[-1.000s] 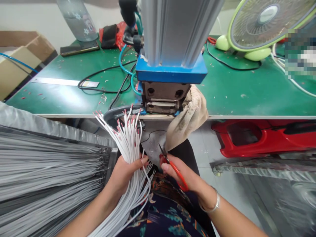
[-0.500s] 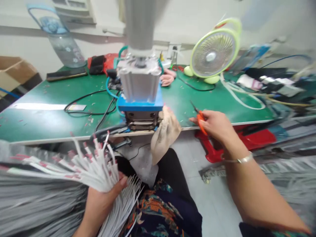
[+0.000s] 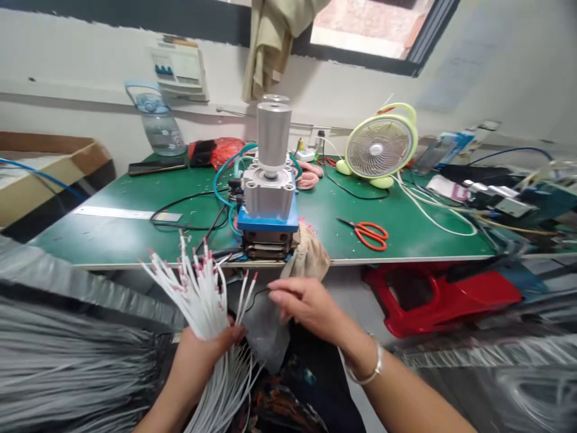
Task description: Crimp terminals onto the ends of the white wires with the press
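A thick bundle of white cables (image 3: 205,300) with red-tipped ends stands fanned out in my left hand (image 3: 202,355), whose fingers wrap round it. Two or so strands lean apart from the rest, by my left thumb. My right hand (image 3: 311,307) hangs just right of these loose ends, holding nothing, its fingers stretched toward them and partly overlapping one another. Orange-handled scissors (image 3: 369,234) lie on the green table (image 3: 324,204). At the table's front edge sits a press-like machine (image 3: 269,198) with a silver cylinder and blue plate, a beige cloth bag (image 3: 309,252) hanging beside it.
A green fan (image 3: 381,147) stands at the back right and a water bottle (image 3: 160,129) at the back left. A steel ruler (image 3: 121,213) lies on the left. Below the edge is a red plastic stool (image 3: 473,294). More grey cables (image 3: 76,355) lie at lower left.
The scissors have left my right hand and now lie on the table. My right hand has moved left to beside the cable bundle. The view has tilted up.
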The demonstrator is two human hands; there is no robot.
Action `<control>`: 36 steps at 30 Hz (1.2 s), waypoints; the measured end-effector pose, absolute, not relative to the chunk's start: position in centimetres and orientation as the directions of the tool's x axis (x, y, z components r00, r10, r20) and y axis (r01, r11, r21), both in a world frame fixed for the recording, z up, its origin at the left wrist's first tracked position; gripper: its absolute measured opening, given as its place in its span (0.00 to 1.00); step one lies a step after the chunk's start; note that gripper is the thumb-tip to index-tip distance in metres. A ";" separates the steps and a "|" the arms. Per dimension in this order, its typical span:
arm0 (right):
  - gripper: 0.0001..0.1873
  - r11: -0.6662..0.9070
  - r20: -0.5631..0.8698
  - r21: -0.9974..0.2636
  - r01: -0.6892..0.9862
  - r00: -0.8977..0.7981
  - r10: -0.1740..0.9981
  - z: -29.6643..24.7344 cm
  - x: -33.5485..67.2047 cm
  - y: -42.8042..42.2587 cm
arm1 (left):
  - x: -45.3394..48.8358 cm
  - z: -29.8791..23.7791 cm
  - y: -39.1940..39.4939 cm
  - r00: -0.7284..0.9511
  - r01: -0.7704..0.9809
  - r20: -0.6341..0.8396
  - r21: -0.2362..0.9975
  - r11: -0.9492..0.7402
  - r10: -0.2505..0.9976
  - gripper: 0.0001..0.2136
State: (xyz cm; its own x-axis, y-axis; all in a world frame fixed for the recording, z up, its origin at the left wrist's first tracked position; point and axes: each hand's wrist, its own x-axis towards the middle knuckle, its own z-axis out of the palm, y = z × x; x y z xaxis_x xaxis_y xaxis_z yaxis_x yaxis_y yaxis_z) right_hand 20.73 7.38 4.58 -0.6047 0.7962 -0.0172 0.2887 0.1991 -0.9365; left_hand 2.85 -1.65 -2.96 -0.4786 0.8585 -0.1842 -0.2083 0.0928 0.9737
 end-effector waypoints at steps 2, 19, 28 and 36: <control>0.12 0.032 -0.098 -0.984 0.178 -0.671 0.735 3.0 18.2 6.1 | 2.6 -2.4 -2.2 -0.495 -0.037 -0.180 0.982 0.187 0.850 0.11; 0.13 -0.489 -0.229 -0.733 -0.472 -0.506 0.832 3.9 15.0 8.8 | 0.1 3.6 -0.2 -0.730 -0.417 -0.166 0.877 -0.240 0.663 0.11; 0.14 -0.401 -0.128 -0.824 -0.400 -0.558 0.820 3.3 16.0 8.7 | 0.2 2.4 -0.1 -0.587 -0.495 -0.266 0.865 -0.079 0.765 0.15; 0.11 -0.397 -0.127 -0.866 -0.305 -0.632 0.764 2.9 16.0 7.1 | 2.2 1.0 -0.2 -0.428 -0.202 -0.198 0.972 0.120 0.882 0.11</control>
State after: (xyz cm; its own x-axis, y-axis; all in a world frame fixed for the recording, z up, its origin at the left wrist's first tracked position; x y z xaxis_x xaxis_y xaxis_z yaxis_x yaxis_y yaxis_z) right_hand 16.04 7.15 2.85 -0.6325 0.7640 -0.1274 -0.3053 -0.3971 -0.8655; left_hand 2.19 -0.18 1.02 -0.4277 0.8820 -0.1976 -0.2015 0.1201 0.9721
